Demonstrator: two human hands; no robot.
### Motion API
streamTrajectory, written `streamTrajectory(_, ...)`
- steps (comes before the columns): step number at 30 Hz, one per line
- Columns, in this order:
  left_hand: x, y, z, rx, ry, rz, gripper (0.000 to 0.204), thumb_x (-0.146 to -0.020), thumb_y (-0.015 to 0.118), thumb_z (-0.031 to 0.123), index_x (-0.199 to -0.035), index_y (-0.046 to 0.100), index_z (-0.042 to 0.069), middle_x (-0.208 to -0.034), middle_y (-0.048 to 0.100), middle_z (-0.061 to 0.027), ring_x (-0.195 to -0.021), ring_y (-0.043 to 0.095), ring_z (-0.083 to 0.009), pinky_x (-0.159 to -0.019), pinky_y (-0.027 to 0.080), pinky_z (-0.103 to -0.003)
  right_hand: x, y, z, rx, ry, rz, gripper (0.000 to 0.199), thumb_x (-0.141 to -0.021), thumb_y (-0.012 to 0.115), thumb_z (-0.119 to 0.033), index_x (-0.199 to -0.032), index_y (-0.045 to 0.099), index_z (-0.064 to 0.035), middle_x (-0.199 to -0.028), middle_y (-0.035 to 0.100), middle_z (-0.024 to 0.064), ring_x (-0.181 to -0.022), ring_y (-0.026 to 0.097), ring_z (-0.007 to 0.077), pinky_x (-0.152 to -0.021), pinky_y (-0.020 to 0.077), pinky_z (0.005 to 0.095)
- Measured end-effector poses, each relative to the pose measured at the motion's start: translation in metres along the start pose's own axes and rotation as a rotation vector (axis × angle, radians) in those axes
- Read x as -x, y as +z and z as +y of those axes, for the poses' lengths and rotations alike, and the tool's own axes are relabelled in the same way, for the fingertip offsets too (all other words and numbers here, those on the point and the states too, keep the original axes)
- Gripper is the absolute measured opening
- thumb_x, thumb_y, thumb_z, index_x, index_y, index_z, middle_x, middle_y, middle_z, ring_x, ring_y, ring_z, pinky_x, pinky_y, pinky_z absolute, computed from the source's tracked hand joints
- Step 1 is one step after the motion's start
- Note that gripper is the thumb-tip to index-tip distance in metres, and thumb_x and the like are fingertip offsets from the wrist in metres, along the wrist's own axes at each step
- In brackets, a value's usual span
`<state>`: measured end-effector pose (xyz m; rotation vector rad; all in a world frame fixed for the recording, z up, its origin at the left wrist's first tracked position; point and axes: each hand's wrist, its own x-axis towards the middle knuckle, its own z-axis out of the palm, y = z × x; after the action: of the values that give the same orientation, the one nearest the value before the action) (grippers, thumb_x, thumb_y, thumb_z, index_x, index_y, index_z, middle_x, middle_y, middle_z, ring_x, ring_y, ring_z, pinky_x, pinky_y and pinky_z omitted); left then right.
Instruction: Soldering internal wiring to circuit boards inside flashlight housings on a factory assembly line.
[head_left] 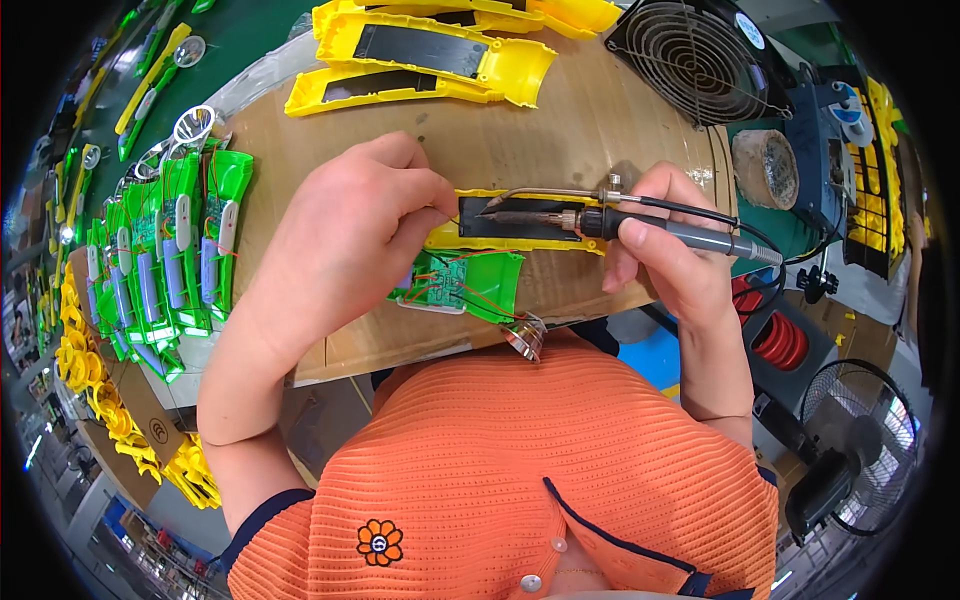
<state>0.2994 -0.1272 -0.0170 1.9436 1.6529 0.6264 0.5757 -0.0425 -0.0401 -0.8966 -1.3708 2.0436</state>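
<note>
My right hand grips a soldering iron by its grey handle, with a thin metal feed tube running along its top. The tip points left, over the black panel set in a yellow plastic housing. At the panel's left end, my left hand is closed in a pinch; what its fingertips hold is too small to make out. Below lies a green housing with a circuit board, red and black wires and a silver reflector cup, partly under my left hand.
Yellow housings with black panels lie at the back. Several green lamp assemblies stand in a row at left. At right are a caged fan, a round tan block, a blue box and the iron's cable.
</note>
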Motion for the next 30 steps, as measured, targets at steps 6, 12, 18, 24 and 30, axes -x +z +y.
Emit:
streamTrajectory(6, -0.005, -0.004, -0.006, -0.019, 0.074, -0.058, 0.007, -0.078, 0.066, -0.001, -0.083, 0.068, 0.003, -0.080, 0.058, -0.0104, -0.072, 0.060, -0.0295, -0.063, 0.047, -0.038, -0.003, 0.007, -0.002, 0.043, 0.047, -0.029, 0.015, -0.089, 0.067, -0.001, -0.092, 0.052, -0.0019, -0.077, 0.066, 0.0062, -0.063, 0.067, 0.0127, -0.057, 0.0515, 0.0247)
streamTrajectory(12, -0.007, -0.005, -0.008, 0.008, 0.058, -0.086, 0.007, -0.077, 0.066, -0.002, -0.082, 0.068, 0.003, -0.079, 0.057, -0.0106, -0.072, 0.059, -0.0303, -0.063, 0.047, -0.038, -0.004, 0.011, -0.005, 0.070, 0.085, -0.027, 0.016, -0.088, 0.068, -0.001, -0.093, 0.053, -0.0023, -0.077, 0.066, 0.0050, -0.063, 0.066, 0.0111, -0.057, 0.0505, 0.0238)
streamTrajectory(18, -0.009, -0.006, -0.007, -0.037, 0.066, -0.118, 0.008, -0.075, 0.067, -0.001, -0.082, 0.068, 0.002, -0.079, 0.058, -0.0110, -0.073, 0.060, -0.0311, -0.063, 0.047, -0.039, -0.004, 0.014, -0.007, 0.122, 0.121, -0.006, 0.016, -0.087, 0.069, -0.002, -0.092, 0.054, -0.0033, -0.077, 0.066, 0.0038, -0.063, 0.064, 0.0095, -0.056, 0.0480, 0.0227)
streamTrajectory(24, -0.011, -0.008, -0.007, -0.029, 0.052, -0.152, 0.008, -0.075, 0.066, -0.001, -0.081, 0.068, 0.002, -0.079, 0.058, -0.0117, -0.073, 0.060, -0.0320, -0.063, 0.047, -0.039, -0.005, 0.016, -0.008, 0.146, 0.136, -0.003, 0.016, -0.087, 0.070, -0.003, -0.092, 0.055, -0.0038, -0.076, 0.066, 0.0030, -0.063, 0.063, 0.0083, -0.055, 0.0464, 0.0224)
streamTrajectory(30, -0.011, -0.006, -0.005, -0.074, 0.073, -0.132, 0.008, -0.073, 0.065, -0.001, -0.080, 0.066, 0.002, -0.079, 0.057, -0.0120, -0.073, 0.060, -0.0321, -0.063, 0.047, -0.040, -0.006, 0.016, -0.009, 0.167, 0.139, -0.005, 0.015, -0.087, 0.070, -0.004, -0.092, 0.055, -0.0037, -0.075, 0.066, 0.0029, -0.063, 0.063, 0.0081, -0.056, 0.0463, 0.0220)
